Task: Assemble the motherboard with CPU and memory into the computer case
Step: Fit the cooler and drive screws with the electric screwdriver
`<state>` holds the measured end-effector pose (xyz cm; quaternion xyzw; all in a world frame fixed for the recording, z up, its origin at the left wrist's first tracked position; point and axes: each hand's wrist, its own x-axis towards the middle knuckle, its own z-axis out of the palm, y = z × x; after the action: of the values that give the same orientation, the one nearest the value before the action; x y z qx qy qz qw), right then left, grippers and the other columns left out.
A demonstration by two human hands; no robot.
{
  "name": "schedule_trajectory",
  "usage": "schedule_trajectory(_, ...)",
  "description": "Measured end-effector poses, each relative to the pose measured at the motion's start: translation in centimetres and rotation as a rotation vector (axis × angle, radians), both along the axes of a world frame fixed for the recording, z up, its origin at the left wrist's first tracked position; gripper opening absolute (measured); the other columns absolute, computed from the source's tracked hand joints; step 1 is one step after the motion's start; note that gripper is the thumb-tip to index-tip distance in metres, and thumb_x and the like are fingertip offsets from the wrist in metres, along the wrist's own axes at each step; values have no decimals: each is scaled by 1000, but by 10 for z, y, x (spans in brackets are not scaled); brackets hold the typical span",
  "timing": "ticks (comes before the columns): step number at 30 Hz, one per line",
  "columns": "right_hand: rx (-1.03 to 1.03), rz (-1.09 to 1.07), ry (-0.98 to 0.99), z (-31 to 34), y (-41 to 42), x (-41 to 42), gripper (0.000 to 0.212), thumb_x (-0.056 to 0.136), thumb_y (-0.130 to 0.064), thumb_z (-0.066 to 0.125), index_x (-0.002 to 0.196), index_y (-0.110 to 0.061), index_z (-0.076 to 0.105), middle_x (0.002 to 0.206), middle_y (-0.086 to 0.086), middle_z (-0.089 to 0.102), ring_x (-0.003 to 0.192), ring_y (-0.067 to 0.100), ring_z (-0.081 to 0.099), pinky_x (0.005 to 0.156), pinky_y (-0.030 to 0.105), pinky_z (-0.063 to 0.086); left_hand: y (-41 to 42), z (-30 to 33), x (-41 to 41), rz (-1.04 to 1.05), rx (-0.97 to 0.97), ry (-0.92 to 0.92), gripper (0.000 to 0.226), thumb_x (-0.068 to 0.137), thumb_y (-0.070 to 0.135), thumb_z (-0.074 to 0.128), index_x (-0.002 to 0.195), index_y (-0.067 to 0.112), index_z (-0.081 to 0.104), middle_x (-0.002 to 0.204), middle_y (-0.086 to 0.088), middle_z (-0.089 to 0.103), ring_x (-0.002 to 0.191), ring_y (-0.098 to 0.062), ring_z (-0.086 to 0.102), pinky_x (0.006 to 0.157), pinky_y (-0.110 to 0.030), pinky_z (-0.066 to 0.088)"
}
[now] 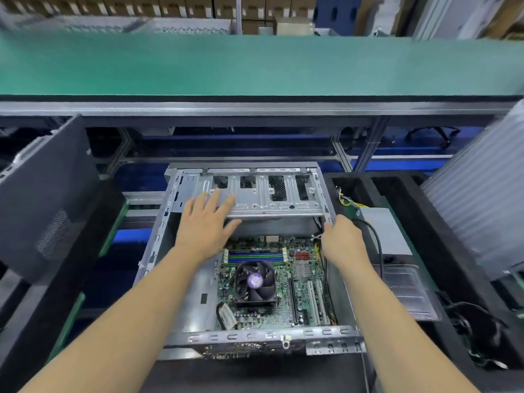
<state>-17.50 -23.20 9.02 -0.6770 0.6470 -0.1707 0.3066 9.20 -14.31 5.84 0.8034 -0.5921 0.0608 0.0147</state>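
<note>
Green circuitry of the motherboard (272,282) lay seated on the floor of the open computer case (158,239), fan and memory fitted. The left hand (205,222) pressed flat-fingered on the drive cage (263,194); the right hand (341,236) gripped the case's right edge. Lowering the cage squarely appeared next.

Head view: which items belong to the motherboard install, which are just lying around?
In play: computer case, motherboard, CPU fan, memory slots, drive bay bracket, left hand, right hand.

Lying about: dark side panel, ribbed grey panel, clear plastic tray, green belt.
</note>
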Motion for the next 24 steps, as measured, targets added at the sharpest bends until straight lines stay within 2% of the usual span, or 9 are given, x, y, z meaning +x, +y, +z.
schedule_trajectory(4, -9, 29, -25, 3, -14, 22, 11, 103, -13, 48, 95, -6, 51, 99, 8, 54, 87, 31, 50, 71, 34, 38, 2, 1, 16, 24, 5, -41, 59, 101, 54, 26, 156, 32, 20, 161, -9, 25, 145, -36, 24, 117, -51, 20)
schedule_trajectory(7, -42, 73, -43, 5, -27, 41, 15, 102, -13, 50, 92, -3, 53, 95, 11, 57, 80, 29, 51, 60, 33, 34, 5, 2, 26, 79, 26, -34, 54, 106, 46, 27, 157, 33, 15, 162, -9, 21, 147, -36, 20, 119, -49, 17)
schedule_trajectory(11, -104, 131, -120, 16, -32, 59, 19, 100, -13, 51, 84, -3, 56, 82, 10, 57, 73, 31, 50, 56, 32, 37, 8, 7, 23, 197, 73, -62, 61, 103, 13, 41, 157, 23, 16, 160, -15, 26, 145, -41, 25, 118, -49, 23)
schedule_trajectory(14, -148, 183, -43, 24, -14, 54, 22, 100, -20, 49, 108, -4, 61, 96, 12, 64, 80, 31, 57, 64, 38, 45, 8, 15, 21, 176, 80, -108, 60, 95, 6, 44, 153, 13, 29, 149, -18, 41, 133, -39, 42, 107, -45, 38)
schedule_trajectory(16, -178, 238, 278, 14, 15, 45, 37, 101, -38, 45, 131, -16, 51, 119, 13, 60, 98, 33, 59, 74, 40, 47, 2, 21, 21, 121, 76, -153, 57, 93, 6, 49, 148, 12, 35, 137, -15, 48, 119, -36, 51, 94, -41, 46)
schedule_trajectory(18, -228, 230, 551, 2, 47, 39, 60, 101, -55, 36, 153, -26, 30, 143, 13, 45, 118, 35, 53, 90, 45, 46, -7, 25, 19, 134, 118, -155, 67, 92, 3, 53, 152, 12, 25, 134, -20, 47, 113, -40, 54, 85, -43, 51)
schedule_trajectory(19, -270, 215, 595, -2, 55, 39, 64, 100, -59, 33, 156, -28, 24, 148, 13, 40, 123, 35, 50, 94, 46, 45, -11, 27, 16, 146, 161, -176, 71, 91, 0, 53, 153, 9, 22, 130, -22, 48, 109, -41, 55, 82, -44, 53)
schedule_trajectory(21, -306, 196, 517, -3, 49, 42, 61, 102, -57, 32, 155, -28, 27, 148, 13, 39, 124, 35, 48, 95, 47, 44, -16, 29, 11, 157, 220, -231, 71, 90, -4, 54, 152, 2, 20, 126, -26, 51, 105, -42, 56, 83, -46, 55)
schedule_trajectory(24, -333, 242, 512, -8, 20, 53, 55, 105, -39, 39, 156, -24, 24, 143, 13, 41, 122, 35, 47, 90, 45, 44, -19, 32, 6, 159, 274, -245, 73, 89, -5, 56, 152, -2, 18, 131, -31, 50, 111, -47, 55, 89, -48, 54)
